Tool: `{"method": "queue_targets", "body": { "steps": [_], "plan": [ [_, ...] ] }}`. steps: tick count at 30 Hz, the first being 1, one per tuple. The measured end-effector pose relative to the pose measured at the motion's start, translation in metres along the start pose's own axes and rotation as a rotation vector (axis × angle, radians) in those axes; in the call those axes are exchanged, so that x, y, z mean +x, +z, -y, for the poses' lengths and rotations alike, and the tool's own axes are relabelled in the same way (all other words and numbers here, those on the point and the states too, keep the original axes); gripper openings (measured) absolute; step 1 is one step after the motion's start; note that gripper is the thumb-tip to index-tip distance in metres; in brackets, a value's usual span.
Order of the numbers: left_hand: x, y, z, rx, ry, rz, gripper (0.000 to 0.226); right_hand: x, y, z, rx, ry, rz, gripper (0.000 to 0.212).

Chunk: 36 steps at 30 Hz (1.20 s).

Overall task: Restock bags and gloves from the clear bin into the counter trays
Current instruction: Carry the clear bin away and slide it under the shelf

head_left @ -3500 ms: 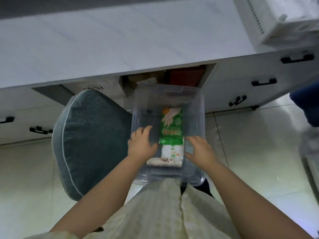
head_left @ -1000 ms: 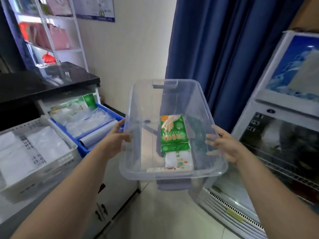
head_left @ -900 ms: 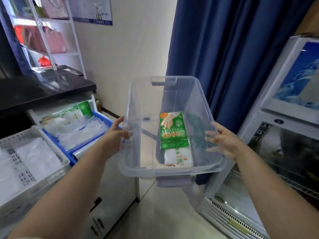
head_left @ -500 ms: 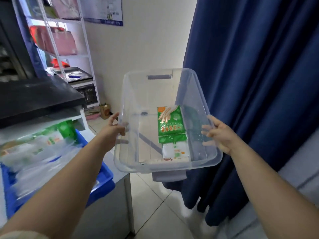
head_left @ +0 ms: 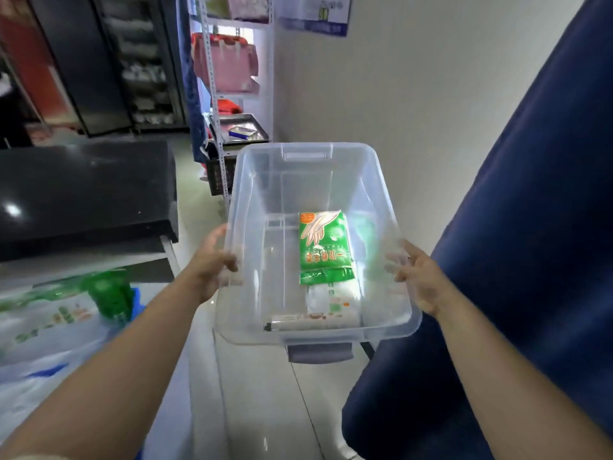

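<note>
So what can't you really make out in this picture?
Head view:
Counter tray, lower left: motion-blurred, cut by the frame edge; contents unreadable.
White packet in the clear bin: partly under the green glove pack; print too small.
Wall poster: cropped by the top edge.

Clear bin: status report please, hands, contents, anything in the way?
Left hand, right hand grip clear bin by its side rims, held in the air. Green glove packet and white packet inside, not yet unloaded. Blue curtain close by the right hand.
</note>
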<state>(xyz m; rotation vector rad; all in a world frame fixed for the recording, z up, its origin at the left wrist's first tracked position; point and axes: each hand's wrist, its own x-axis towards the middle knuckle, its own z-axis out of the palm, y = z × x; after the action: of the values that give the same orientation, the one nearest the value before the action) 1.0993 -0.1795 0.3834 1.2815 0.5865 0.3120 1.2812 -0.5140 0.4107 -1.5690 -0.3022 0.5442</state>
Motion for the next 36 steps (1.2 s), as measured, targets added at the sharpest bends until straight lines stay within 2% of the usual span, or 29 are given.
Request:
{"method": "queue_targets", "body": {
  "steps": [2, 8, 14, 22, 27, 32, 36],
  "plan": [
    [0.040, 0.001, -0.005, 0.033, -0.010, -0.043, 0.091, 0.047, 0.003, 0.000, -0.024, -0.009, 0.041, 0.073],
    [0.144, 0.002, -0.012, -0.002, -0.033, -0.178, 0.094, 0.166, 0.010, 0.013, 0.006, 0.022, 0.079, 0.087],
    [0.238, 0.002, -0.027, -0.040, -0.063, -0.270, 0.095, 0.295, 0.020, 0.021, -0.036, 0.044, 0.125, 0.085],
    [0.381, -0.019, -0.057, -0.086, -0.051, -0.416, 0.092, 0.512, 0.057, 0.038, -0.122, -0.017, 0.396, 0.084],
    [0.464, -0.049, -0.086, -0.102, -0.048, -0.522, 0.094, 0.638, 0.108, 0.062, -0.100, 0.020, 0.523, 0.085],
    [0.544, -0.098, -0.108, -0.139, -0.026, -0.632, 0.086, 0.744, 0.183, 0.068, -0.042, 0.103, 0.576, 0.087],
    [0.620, -0.156, -0.128, -0.191, -0.033, -0.661, 0.086, 0.823, 0.258, 0.069, 0.004, 0.140, 0.596, 0.080]
  ]
}}
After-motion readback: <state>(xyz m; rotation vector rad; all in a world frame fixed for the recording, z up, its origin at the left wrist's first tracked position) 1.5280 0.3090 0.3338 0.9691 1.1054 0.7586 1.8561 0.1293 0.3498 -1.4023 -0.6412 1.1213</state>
